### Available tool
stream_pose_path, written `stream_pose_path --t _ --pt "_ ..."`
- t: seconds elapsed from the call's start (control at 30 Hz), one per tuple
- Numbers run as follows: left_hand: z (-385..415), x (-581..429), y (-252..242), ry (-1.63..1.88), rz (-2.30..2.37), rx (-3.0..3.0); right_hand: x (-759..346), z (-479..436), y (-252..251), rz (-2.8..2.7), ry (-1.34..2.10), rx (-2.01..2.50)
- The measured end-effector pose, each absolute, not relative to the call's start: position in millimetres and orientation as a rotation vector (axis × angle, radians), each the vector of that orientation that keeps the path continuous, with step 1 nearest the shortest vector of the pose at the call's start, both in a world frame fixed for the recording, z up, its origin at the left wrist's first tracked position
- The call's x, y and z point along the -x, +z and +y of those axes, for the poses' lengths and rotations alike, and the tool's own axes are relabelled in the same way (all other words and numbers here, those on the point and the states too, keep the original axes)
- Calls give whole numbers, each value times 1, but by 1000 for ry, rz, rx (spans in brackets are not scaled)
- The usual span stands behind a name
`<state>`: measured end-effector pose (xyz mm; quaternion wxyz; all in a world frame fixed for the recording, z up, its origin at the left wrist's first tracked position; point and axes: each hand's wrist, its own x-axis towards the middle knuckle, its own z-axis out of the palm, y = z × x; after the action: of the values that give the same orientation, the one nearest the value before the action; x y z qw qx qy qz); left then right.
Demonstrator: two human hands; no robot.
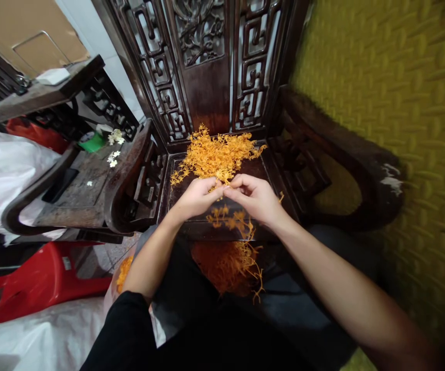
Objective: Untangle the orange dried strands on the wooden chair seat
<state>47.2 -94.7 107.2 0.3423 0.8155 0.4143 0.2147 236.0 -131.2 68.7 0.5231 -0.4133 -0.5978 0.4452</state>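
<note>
A heap of orange branching plastic flower pieces (216,154) lies on the seat of a dark carved wooden chair. At its front edge, my left hand (201,196) and my right hand (255,196) meet, thumbs and fingers pinched together. Between the fingertips is a yellow-orange flower piece (225,176); its finer details are too small to make out. Loose orange stems (230,219) lie on or hang over the seat's front, below my hands. Lower down, between my legs, sits another orange pile (230,263), partly in shadow.
Left stands a second dark wooden chair (79,198) with a green tape roll (92,142), pale flower pieces (113,158) and a dark phone-like slab (60,185). A red plastic stool (48,283) and white sacks (40,335) are lower left. Yellow textured matting (392,77) is at right.
</note>
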Motion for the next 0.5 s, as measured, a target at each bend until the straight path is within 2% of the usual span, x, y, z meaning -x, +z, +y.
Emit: stream_pose_path --t 0.3,0.4,0.5 --pt "-102 -47 121 608 929 -2353 -216 -139 70 -1041 1364 781" --pt "-107 -41 127 600 785 -2360 -230 -132 80 -903 1291 801" --pt "-108 -32 127 608 699 -2211 -267 -119 92 -662 1076 753"
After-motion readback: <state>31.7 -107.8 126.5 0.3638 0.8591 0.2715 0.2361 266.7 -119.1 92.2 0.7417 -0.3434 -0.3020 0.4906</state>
